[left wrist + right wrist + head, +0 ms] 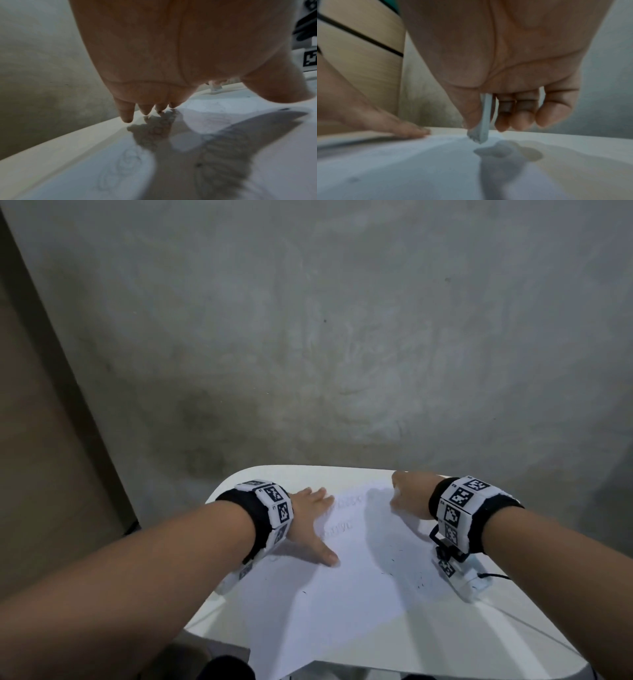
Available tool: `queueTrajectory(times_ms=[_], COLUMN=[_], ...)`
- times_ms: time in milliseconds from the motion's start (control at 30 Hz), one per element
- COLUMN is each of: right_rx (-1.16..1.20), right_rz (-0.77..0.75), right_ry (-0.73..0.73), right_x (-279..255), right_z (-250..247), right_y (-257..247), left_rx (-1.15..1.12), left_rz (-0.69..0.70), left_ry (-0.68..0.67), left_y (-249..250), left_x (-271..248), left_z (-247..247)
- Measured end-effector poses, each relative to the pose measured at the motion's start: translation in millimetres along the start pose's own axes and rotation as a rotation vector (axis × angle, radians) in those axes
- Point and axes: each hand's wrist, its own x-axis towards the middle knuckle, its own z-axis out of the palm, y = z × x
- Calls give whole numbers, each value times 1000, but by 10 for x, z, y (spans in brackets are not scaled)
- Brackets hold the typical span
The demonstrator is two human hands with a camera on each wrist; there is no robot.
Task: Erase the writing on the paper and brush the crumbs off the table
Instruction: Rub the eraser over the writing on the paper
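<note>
**Eraser at the far edge of the sheet, writing still to clear**

The paper (349, 570) lies flat on the white desk (445, 635), its near corner hanging past the desk's front edge. The left hand (310, 518) lies spread and flat, fingers straight, pressing the sheet's left side just beside two faint lines of pencil writing (342, 517). The right hand (409, 496) is curled around a thin white eraser (483, 121), pinched between thumb and fingers, with its worn tip touching or nearly touching the paper near the far right corner; the blur does not settle which. Dark crumbs (416, 580) are scattered over the sheet's right half.

Judged from this, erasing is under way and the brushing has not begun. The risks:

- A hard stroke away from the holding hand could buckle or crease the sheet, since it is pinned only on the left
- The overhanging corner could let the paper slide off the desk if the left hand lifts
- The slim eraser may bend or snap under sideways pressure
- Rubbing across loose crumbs could smear grey marks into the paper
</note>
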Motion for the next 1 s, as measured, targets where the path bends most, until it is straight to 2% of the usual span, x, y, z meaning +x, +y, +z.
queueTrajectory(times_ms=[100,200,267,367,500,533,667,800,933,1000], right_rx=[121,48,-47,-112,-128,-130,-194,-283,-288,-340], right_rz=[-138,-216,-176,-116,-236,-225,-118,-287,-123,-164], right_ry=[15,-130,-168,-94,-159,-172,-77,-74,-39,-53], right_x=[-82,-122,-68,2,-55,-47,46,-149,35,-5], right_z=[1,68,32,-26,83,66,-37,147,-33,-2], right_y=[-302,-557,-549,-474,-687,-686,-535,-849,-648,-737], left_rx=[8,42,26,-1,21,17,-6,-25,-12,-26], left_rz=[16,14,10,15,13,15,28,42,42,42], left_ry=[52,91,79,73,74,70,59,81,86,88], left_y=[87,111,80,45,34,27,17,43,29,39], left_x=[9,12,31,78,169,173,155,173,150,134], left_z=[98,125,147,178,216,213,207,190,195,184])
